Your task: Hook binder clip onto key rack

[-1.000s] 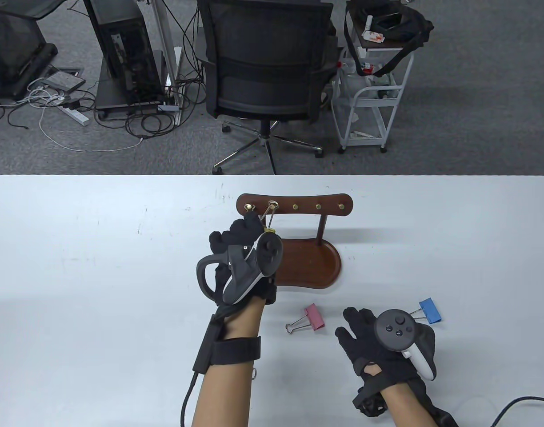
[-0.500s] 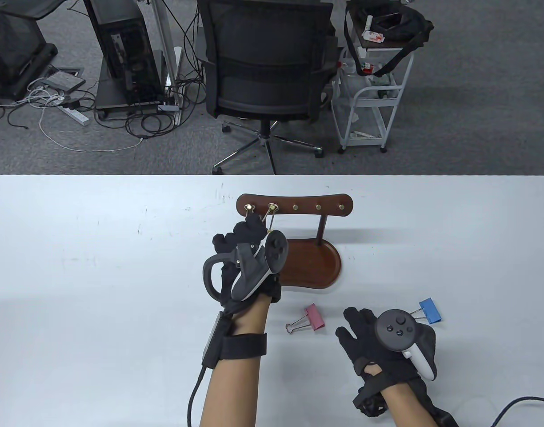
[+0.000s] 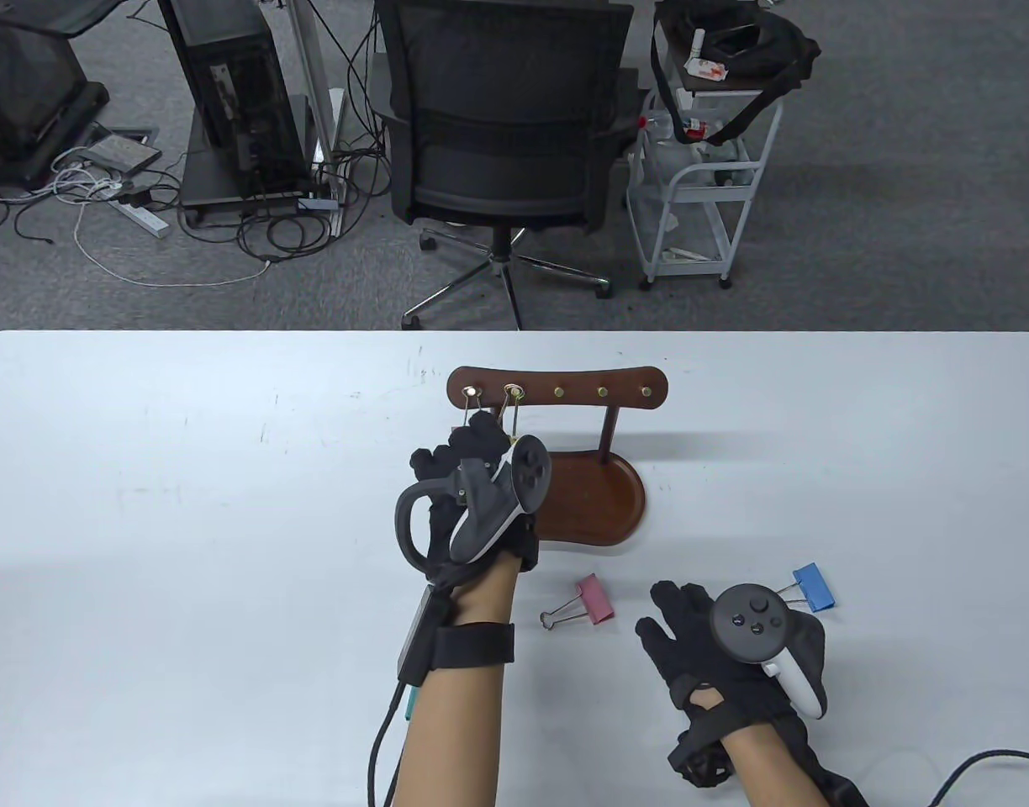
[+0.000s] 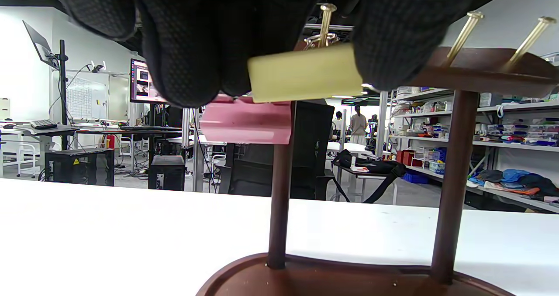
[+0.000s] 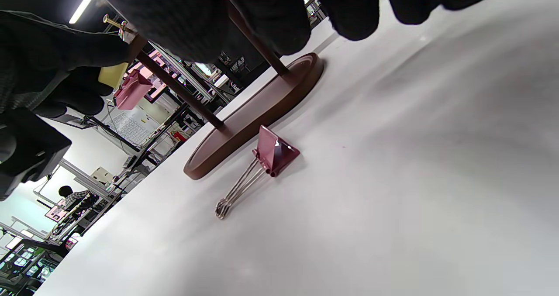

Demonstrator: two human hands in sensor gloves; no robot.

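Note:
The wooden key rack (image 3: 577, 380) stands mid-table with several brass hooks. My left hand (image 3: 481, 435) pinches a yellow binder clip (image 4: 305, 72) just below the rack's bar; its wire loop sits over the second hook (image 3: 513, 392). A pink clip (image 4: 246, 123) hangs from the first hook (image 3: 472, 392). My right hand (image 3: 678, 618) lies flat and empty on the table, fingers spread. Another pink binder clip (image 3: 588, 599) lies on the table left of it, also in the right wrist view (image 5: 276, 151). A blue binder clip (image 3: 815, 586) lies behind the right hand.
The rack's base (image 3: 594, 500) spreads toward me, right of my left hand. An office chair (image 3: 502, 126) and a white cart (image 3: 704, 193) stand beyond the table's far edge. A cable (image 3: 985, 761) runs from my right wrist.
My left hand has drawn back toward me and slightly right, lowering the yellow clip while its loop stays on the second hook. The right hand has not moved.

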